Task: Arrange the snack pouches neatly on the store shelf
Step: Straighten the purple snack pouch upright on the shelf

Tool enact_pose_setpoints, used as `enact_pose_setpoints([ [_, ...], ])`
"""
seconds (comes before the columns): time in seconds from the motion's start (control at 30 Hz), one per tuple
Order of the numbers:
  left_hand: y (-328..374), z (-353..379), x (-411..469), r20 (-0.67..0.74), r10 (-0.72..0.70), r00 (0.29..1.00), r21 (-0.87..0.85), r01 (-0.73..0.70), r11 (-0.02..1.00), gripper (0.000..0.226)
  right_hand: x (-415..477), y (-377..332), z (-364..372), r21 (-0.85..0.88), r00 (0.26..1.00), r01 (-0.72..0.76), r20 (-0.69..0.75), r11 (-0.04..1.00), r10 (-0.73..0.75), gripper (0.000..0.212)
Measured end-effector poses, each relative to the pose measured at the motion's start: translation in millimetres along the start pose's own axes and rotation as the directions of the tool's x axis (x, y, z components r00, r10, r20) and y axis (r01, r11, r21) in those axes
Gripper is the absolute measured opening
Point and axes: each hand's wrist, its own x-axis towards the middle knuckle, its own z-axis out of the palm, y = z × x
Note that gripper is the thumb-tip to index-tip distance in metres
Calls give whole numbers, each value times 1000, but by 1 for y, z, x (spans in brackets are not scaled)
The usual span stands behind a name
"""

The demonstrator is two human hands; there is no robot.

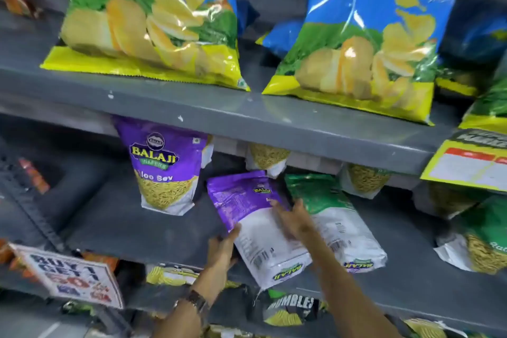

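Observation:
A purple and white snack pouch (255, 217) lies flat, back side up, on the middle grey shelf (115, 228). My left hand (222, 250) grips its left edge near the shelf front. On top of the pouch rests my right hand (293, 219), fingers spread. A green and white pouch (332, 217) lies flat just to the right, touching it. Another purple pouch (164, 170) stands upright further left. More upright pouches (267, 156) stand at the back.
Two large blue chip bags (153, 19) sit on the upper shelf (219, 115). Green pouches (477, 241) fill the right end of the middle shelf. A "buy 1 get 1" sign (74, 274) hangs lower left, a yellow price tag (472, 164) at right. Dark bags (290, 307) lie below.

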Motion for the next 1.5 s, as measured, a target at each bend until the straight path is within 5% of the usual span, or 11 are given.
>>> enact_pose_setpoints([
  [0.03, 1, 0, 4, 41, -13, 999, 20, 12, 1000, 15, 8, 4, 0, 134, 998, -52, 26, 990, 49, 53],
  [0.23, 5, -2, 13, 155, -70, 985, 96, 55, 994, 19, 17, 20, -8, 276, 947, -206, 298, 939, 120, 42],
  [0.5, 37, 13, 14, 149, 268, 952, 173, -291, 941, 52, 7, -12, -37, 419, 993, 32, 90, 907, -77, 43],
  [0.57, 52, 18, 25, 163, 397, 903, 190, -424, 886, 51, 11, -25, -44, 405, 987, 146, -2, 902, -159, 33],
  [0.73, 74, 22, 59, 315, 591, 743, 311, -669, 675, 48, 21, -23, -31, 545, 959, 280, -200, 790, -203, 48],
  [1.0, 53, 15, 68, 363, 631, 686, 341, -728, 595, 79, 17, -7, -52, 644, 945, 320, -163, 694, -284, 46],
  [1.1, 28, 20, 42, 196, 743, 639, 310, -760, 572, 82, 13, -23, -75, 676, 909, 381, -148, 631, -389, 43],
  [1.23, -26, 38, 3, 116, 732, 671, 311, -725, 615, 75, 8, -30, -77, 609, 912, 392, -156, 690, -380, 45],
  [1.5, -30, 65, -8, 254, 649, 718, 390, -690, 611, 123, -39, -32, -54, 417, 888, 448, -313, 791, -337, 47],
])
